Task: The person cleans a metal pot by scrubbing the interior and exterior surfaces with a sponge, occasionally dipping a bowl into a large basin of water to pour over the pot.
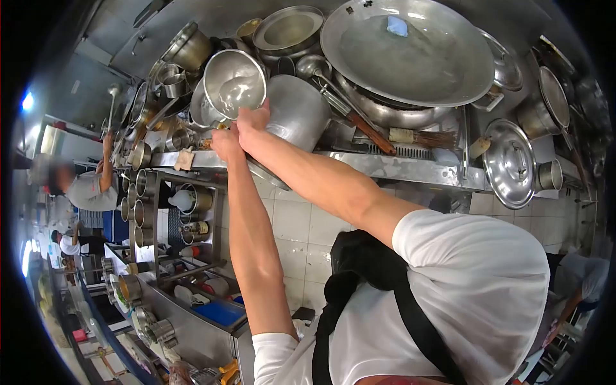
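Observation:
A round metal bowl (235, 78) is tipped toward the camera, with a shiny, swirled surface inside that could be liquid. My right hand (255, 120) grips its near edge with curled fingers. Just below and to the left, my left hand (226, 142) is closed against the same side of the bowl; its fingertips are partly hidden. A large aluminium pot (296, 112) stands right beside my hands. Behind the bowl, another metal vessel (200, 106) shows in part.
A wide wok (410, 58) with cloudy water and a blue piece (397, 25) sits on the range. Ladles (314, 66), a brush (423, 137) and a lid (509, 163) lie along it. Pots fill a rack (218, 218) at left. A co-worker (93, 191) stands farther left.

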Demonstrator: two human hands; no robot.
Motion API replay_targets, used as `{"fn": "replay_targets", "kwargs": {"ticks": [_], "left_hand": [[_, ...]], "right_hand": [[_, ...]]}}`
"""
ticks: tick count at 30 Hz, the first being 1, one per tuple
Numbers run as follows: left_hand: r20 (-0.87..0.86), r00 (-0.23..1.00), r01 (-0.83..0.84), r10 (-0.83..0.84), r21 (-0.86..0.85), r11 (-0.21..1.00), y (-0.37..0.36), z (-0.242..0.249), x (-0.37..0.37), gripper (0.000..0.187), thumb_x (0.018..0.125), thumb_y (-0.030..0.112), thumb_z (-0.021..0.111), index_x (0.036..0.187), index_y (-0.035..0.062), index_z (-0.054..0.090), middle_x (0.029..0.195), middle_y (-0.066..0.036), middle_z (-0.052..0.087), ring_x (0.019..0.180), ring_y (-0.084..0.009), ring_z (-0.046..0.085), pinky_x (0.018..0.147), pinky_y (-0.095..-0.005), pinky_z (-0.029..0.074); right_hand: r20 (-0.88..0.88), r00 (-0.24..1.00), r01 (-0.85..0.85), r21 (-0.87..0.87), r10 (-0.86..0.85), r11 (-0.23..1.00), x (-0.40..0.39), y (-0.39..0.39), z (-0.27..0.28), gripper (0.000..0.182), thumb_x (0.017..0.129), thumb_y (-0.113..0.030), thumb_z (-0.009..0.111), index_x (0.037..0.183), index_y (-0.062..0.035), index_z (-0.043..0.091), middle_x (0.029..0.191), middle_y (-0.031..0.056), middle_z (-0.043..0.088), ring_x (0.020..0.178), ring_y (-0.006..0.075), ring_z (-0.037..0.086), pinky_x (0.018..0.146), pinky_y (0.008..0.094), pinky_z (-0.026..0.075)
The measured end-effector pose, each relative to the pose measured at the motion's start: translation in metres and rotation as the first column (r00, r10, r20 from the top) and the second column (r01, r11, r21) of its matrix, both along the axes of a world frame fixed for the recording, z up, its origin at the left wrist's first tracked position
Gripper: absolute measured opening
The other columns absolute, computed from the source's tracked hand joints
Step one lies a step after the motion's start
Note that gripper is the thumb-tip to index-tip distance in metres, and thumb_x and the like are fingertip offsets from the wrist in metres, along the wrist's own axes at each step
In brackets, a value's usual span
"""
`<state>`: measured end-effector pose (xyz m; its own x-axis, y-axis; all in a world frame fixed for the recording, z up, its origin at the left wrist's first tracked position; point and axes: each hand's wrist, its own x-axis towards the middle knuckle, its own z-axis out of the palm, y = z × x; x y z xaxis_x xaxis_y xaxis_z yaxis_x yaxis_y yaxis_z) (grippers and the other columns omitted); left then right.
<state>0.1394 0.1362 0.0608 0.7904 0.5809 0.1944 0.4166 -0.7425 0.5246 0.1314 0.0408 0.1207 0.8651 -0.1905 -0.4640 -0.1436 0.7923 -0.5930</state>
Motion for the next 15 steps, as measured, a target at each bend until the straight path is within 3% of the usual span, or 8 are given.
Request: {"fn": "replay_targets", "kwargs": {"ticks": [2, 4, 6, 8, 10, 12, 13, 15], "left_hand": [[-0.006, 0.998, -0.056, 0.056, -0.057, 0.997, -0.009, 0.008, -0.002, 0.058, 0.087, 0.047, 0.07, 0.116, -0.0026, 0.064, 0.119, -0.032, 0.067, 0.11, -0.048, 0.065, 0.095, -0.0569, 0.05], [-0.014, 0.994, -0.111, 0.11, -0.113, 0.987, -0.022, 0.023, -0.009, 0.058, 0.09, 0.046, 0.067, 0.12, -0.0027, 0.058, 0.118, -0.031, 0.068, 0.109, -0.0492, 0.065, 0.094, -0.0569, 0.051], [0.041, 0.996, 0.084, -0.085, 0.019, 0.996, -0.028, 0.03, -0.016, 0.055, 0.095, 0.041, 0.062, 0.128, -0.0013, 0.049, 0.115, -0.032, 0.068, 0.108, -0.0507, 0.064, 0.09, -0.0565, 0.052], [-0.012, 0.992, 0.128, -0.128, 0.039, 0.991, -0.023, 0.034, -0.01, 0.058, 0.095, 0.038, 0.063, 0.135, 0.0005, 0.044, 0.117, -0.031, 0.068, 0.109, -0.049, 0.064, 0.091, -0.0548, 0.052], [-0.079, 0.984, 0.162, -0.158, 0.051, 0.985, -0.013, 0.017, -0.016, 0.062, 0.095, 0.036, 0.064, 0.141, 0.0024, 0.039, 0.118, -0.031, 0.068, 0.111, -0.0474, 0.065, 0.092, -0.0531, 0.052], [0.504, 0.852, 0.268, -0.143, -0.185, 0.945, -0.006, 0.002, -0.024, 0.066, 0.094, 0.031, 0.067, 0.146, 0.0008, 0.041, 0.126, -0.03, 0.064, 0.111, -0.0428, 0.066, 0.095, -0.0503, 0.052], [0.491, 0.871, 0.192, -0.028, -0.287, 0.939, -0.035, 0.024, -0.05, 0.073, 0.091, 0.026, 0.073, 0.149, -0.0041, 0.041, 0.136, -0.029, 0.058, 0.115, -0.0391, 0.064, 0.101, -0.0446, 0.049], [0.406, 0.913, 0.084, 0.027, -0.253, 0.964, -0.028, 0.003, -0.058, 0.075, 0.091, 0.025, 0.073, 0.149, -0.0073, 0.038, 0.141, -0.03, 0.054, 0.118, -0.0386, 0.062, 0.104, -0.0428, 0.048]], "right_hand": [[0.059, 0.998, 0.034, -0.106, -0.028, 0.994, 0.004, 0.004, -0.01, 0.073, 0.087, 0.012, 0.051, 0.156, -0.0056, 0.038, 0.146, 0.0192, 0.054, 0.131, 0.0315, 0.057, 0.105, 0.0378, 0.049], [0.263, 0.956, 0.205, -0.296, -0.127, 0.933, -0.001, 0.004, -0.011, 0.063, 0.089, 0.011, 0.053, 0.15, -0.0054, 0.045, 0.146, 0.019, 0.055, 0.131, 0.0286, 0.057, 0.113, 0.0369, 0.041], [0.352, 0.935, 0.185, -0.363, -0.05, 0.913, -0.006, -0.006, -0.013, 0.064, 0.09, 0.012, 0.05, 0.152, -0.0038, 0.042, 0.148, 0.0194, 0.054, 0.135, 0.029, 0.054, 0.115, 0.037, 0.039], [0.434, 0.9, 0.174, -0.431, 0.034, 0.886, -0.003, -0.02, -0.015, 0.065, 0.091, 0.012, 0.047, 0.154, -0.0021, 0.04, 0.15, 0.0199, 0.053, 0.139, 0.0294, 0.051, 0.117, 0.0372, 0.037], [0.557, 0.829, 0.394, -0.517, -0.051, 0.76, 0.018, -0.029, -0.031, 0.068, 0.089, 0.015, 0.041, 0.155, 0.0, 0.036, 0.153, 0.0191, 0.049, 0.143, 0.029, 0.047, 0.119, 0.0364, 0.036], [0.609, 0.774, 0.561, -0.535, -0.172, 0.631, 0.043, -0.083, -0.027, 0.071, 0.088, 0.014, 0.039, 0.157, -0.0005, 0.031, 0.158, 0.0195, 0.042, 0.147, 0.0295, 0.042, 0.121, 0.0364, 0.034], [0.611, 0.759, 0.607, -0.538, -0.227, 0.585, 0.058, -0.122, -0.024, 0.073, 0.087, 0.014, 0.042, 0.156, -0.0032, 0.029, 0.155, 0.019, 0.044, 0.14, 0.03, 0.046, 0.113, 0.0368, 0.038], [0.48, 0.805, 0.578, -0.498, -0.349, 0.646, 0.088, -0.208, -0.026, 0.077, 0.086, 0.013, 0.049, 0.156, -0.0086, 0.025, 0.149, 0.018, 0.047, 0.125, 0.031, 0.054, 0.097, 0.0374, 0.048]]}}
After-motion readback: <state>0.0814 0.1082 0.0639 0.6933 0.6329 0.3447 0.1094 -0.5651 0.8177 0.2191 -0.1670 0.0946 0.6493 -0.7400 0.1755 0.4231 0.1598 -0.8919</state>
